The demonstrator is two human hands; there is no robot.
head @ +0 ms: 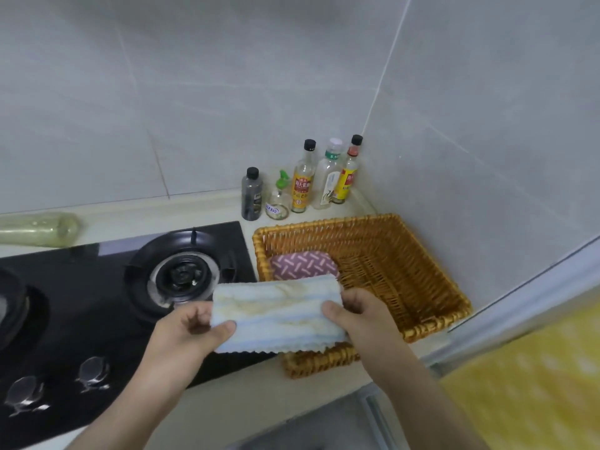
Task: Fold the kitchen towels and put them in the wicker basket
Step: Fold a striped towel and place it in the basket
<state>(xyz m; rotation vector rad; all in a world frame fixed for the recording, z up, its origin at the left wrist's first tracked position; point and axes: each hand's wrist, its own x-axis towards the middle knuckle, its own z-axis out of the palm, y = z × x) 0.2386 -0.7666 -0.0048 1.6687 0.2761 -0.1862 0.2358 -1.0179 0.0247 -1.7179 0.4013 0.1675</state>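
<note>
A light blue and white striped kitchen towel (276, 311) with yellowish stains is folded into a narrow band and held in the air over the stove's right edge and the basket's front left corner. My left hand (191, 332) pinches its left end between thumb and fingers. My right hand (354, 315) grips its right end. The wicker basket (418, 287) stands on the counter to the right. A folded pink patterned towel (302, 263) lies in the basket's back left corner, partly hidden by the blue towel.
A black gas stove (181, 271) with two knobs (94, 373) fills the left. Several bottles (303, 180) stand in the tiled corner behind the basket. A green bottle (35, 228) lies at the far left. A yellow surface (535, 378) is at the lower right.
</note>
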